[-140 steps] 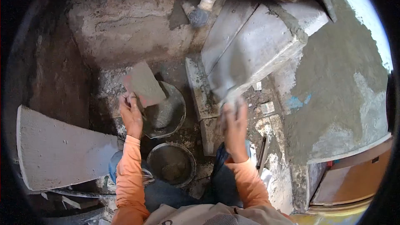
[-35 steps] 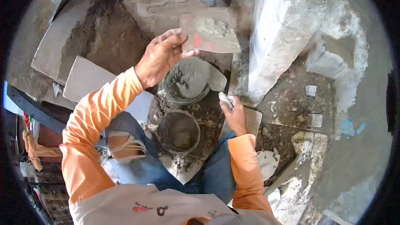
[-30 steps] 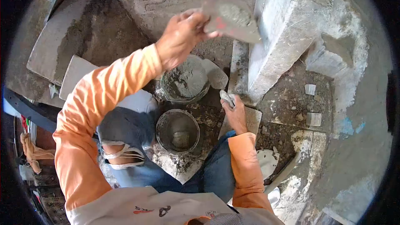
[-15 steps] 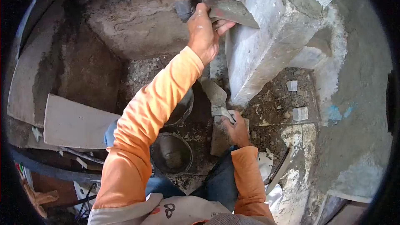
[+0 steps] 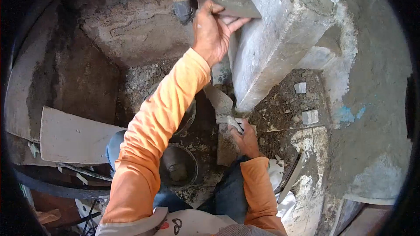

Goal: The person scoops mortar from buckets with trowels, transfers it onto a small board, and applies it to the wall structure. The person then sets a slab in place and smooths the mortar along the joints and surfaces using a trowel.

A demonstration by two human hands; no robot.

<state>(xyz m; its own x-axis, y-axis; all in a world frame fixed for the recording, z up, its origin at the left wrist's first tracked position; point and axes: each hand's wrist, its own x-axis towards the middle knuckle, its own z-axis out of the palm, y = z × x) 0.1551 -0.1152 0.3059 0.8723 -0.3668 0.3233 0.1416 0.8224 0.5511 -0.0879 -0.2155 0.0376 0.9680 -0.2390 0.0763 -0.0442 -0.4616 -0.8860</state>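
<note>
My left hand [image 5: 211, 35] reaches up to the far side and grips a flat grey plate [image 5: 229, 3], thumb on one face and fingers beneath. Whether the plate has a handle is hidden. Its right end is close to the pale concrete block [image 5: 269, 48]; I cannot tell if they touch. Lower down, my right hand [image 5: 246, 140] is closed around the light handle of a trowel [image 5: 219, 101]. The trowel's blade points away from me, coated in grey, near the foot of the block.
A round bucket [image 5: 195, 166] stands by my legs, another container [image 5: 189, 120] partly under my left sleeve. A pipe [image 5: 182, 6] comes down the back wall. Rubble [image 5: 280, 111] with white chips lies right of the block. A pale board [image 5: 78, 135] is at left.
The plate in my left hand has shifted left and up slightly, and its broad face shows more. My right hand keeps its hold on the trowel. The whole view has shifted a little.
</note>
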